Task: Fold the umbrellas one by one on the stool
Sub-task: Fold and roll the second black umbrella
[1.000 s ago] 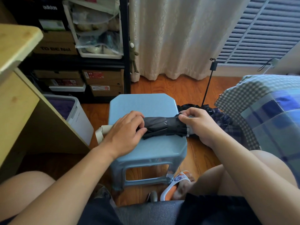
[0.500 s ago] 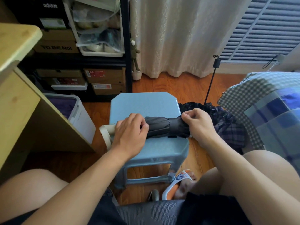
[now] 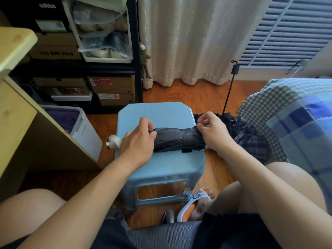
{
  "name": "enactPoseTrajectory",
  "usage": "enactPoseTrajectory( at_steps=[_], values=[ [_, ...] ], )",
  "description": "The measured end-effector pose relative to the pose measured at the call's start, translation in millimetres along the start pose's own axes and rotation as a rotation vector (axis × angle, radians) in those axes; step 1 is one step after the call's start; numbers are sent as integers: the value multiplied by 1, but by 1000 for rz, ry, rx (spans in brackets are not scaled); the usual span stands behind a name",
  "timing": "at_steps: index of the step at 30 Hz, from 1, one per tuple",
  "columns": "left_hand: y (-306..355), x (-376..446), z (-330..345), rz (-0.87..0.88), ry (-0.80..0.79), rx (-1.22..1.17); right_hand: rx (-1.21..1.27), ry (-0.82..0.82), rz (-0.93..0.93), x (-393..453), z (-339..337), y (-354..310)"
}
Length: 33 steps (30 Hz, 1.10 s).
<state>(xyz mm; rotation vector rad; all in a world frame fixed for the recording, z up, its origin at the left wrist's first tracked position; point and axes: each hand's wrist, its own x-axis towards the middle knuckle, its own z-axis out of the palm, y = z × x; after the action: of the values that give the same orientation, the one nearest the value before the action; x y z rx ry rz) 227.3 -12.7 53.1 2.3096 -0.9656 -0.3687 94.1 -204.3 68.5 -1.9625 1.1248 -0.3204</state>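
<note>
Your dark grey folding umbrella [image 3: 177, 140] lies on its side across the seat of the light blue plastic stool [image 3: 161, 169], rolled into a tight bundle with its strap wrapped round the middle and a small black tab sticking out below. Its cream handle [image 3: 113, 141] juts past the stool's left edge, over the floor.

Your left hand [image 3: 139, 142] sits on the handle end of the bundle, fingers curled, thumb and forefinger pinching the edge of the canopy fabric there. Your right hand [image 3: 213, 133] is at the opposite end, also curled, its fingertips pinching the fabric at the top of the roll. Both hands therefore grip the umbrella, one at each end.

Just to the right of the stool, on the wooden floor [image 3: 197, 94], a second umbrella [image 3: 249, 133] lies unfolded, a crumpled heap of dark plaid cloth with its thin black shaft [image 3: 229, 92] pointing up toward the window. It lies partly behind your right hand.

A checked blanket [image 3: 291, 108] covers the bed at right. At left stands a wooden desk [image 3: 16, 112] with a white bin [image 3: 84, 126] beside it, and behind are shelves of shoe boxes [image 3: 111, 90]. Your foot in a white and orange slipper [image 3: 195, 200] rests beside the stool's leg.
</note>
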Motion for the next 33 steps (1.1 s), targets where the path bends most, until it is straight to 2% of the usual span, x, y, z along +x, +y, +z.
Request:
enactPoseTrajectory(
  at_steps=[3, 5, 7, 11, 14, 16, 20, 25, 28, 33],
  values=[
    [-12, 3, 1, 91, -38, 30, 71, -65, -106, -8, -16, -2],
    [-15, 6, 2, 134, -25, -28, -126, -80, -294, -13, -25, 7],
    [-17, 7, 3, 202, 20, -90, -288, -133, -373, -20, -25, 19],
    [-24, 0, -1, 293, 36, -121, -253, -52, -290, -26, -14, 19],
    [-30, -6, -1, 395, 19, 39, -243, -59, -239, -23, -17, 14],
    [-31, -8, 6, 412, 76, 128, -246, -97, -232, -23, -20, 12],
    [-22, -12, 13, 366, 184, 75, -251, -158, -261, -21, -24, 9],
    [-21, -26, 12, 253, 159, 29, -123, -249, -197, -26, -18, 9],
    [-21, -30, 15, 165, 138, 52, -62, -191, -135, -29, -8, 9],
    [-17, -26, 17, 85, 147, 32, 107, 6, 2, -26, 7, 6]
  ],
)
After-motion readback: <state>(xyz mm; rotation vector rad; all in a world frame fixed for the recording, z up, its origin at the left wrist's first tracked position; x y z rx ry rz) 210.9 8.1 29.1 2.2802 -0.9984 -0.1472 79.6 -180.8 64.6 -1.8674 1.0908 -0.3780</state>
